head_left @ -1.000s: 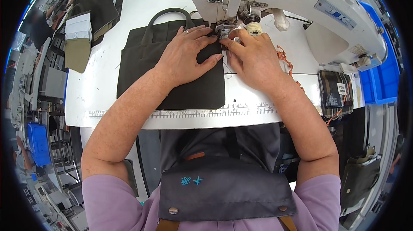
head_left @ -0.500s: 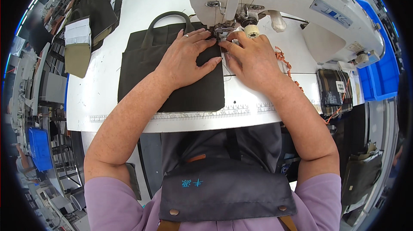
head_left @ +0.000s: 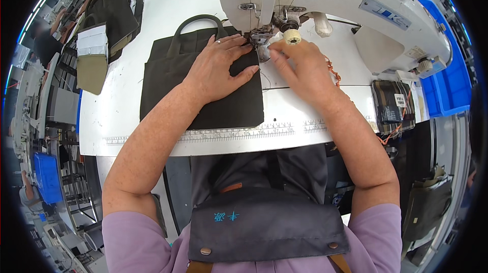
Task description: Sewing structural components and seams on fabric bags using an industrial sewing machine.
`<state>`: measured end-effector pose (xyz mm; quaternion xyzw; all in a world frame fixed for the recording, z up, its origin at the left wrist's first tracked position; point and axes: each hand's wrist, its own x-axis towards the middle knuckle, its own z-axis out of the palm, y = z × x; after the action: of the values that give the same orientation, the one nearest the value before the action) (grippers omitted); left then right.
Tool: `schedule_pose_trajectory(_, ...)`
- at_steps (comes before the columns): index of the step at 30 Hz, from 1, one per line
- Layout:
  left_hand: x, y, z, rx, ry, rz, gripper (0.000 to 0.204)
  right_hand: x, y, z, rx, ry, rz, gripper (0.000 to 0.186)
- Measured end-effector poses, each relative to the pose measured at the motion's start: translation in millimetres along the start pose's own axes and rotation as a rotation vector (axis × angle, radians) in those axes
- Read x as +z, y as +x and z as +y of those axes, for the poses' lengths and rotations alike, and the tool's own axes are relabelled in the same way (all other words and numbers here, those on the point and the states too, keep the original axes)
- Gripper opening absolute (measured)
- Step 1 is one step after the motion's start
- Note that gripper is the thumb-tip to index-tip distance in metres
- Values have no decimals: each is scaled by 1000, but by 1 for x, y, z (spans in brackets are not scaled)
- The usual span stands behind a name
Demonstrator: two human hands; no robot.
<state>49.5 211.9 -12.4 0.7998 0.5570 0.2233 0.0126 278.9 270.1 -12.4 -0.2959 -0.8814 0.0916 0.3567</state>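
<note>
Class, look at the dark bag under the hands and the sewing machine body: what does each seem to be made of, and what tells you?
Bag: most likely a woven cloth like canvas, matt dark olive; it lies limp and flat under the left hand, with a soft looped handle.
Sewing machine: probably painted metal, glossy off-white; hard rounded casing with highlights. The right hand is beside its needle area.

Blue nameplate (head_left: 385,14) with pale lettering, oblong, on the sewing machine arm, upper right. Small pale sticker (head_left: 417,52) lower on the machine body, near the handwheel. White tag (head_left: 400,101) on the striped fabric stack at the table's right edge. Pale rectangular label panel (head_left: 92,40) on the olive pouch, table's far left. No screens, no packages.
</note>
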Motion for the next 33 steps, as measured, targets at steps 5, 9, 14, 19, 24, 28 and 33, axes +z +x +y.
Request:
schedule_pose_trajectory(5,2,3,3,5,-2,6,48,3,9,23,376,496,127,37)
schedule_pose_trajectory(9,1,1,2,7,5,3,48,3,20,18,437,755,200,45)
schedule_pose_trajectory(14,1,1,1,6,2,-13,49,1,21,20,436,801,170,38)
schedule_pose_trajectory(19,-2,-1,3,4,3,-78,54,-2,23,13,413,819,212,33)
schedule_pose_trajectory(24,-3,-3,7,4,-25,-61,51,-2,21,15,435,809,222,33)
schedule_pose_trajectory(28,-3,-3,9,1,-23,-53,50,0,12,25,438,743,132,35)
schedule_pose_trajectory(33,-2,-5,7,-12,-44,-45,50,7,2,18,203,354,-50,24)
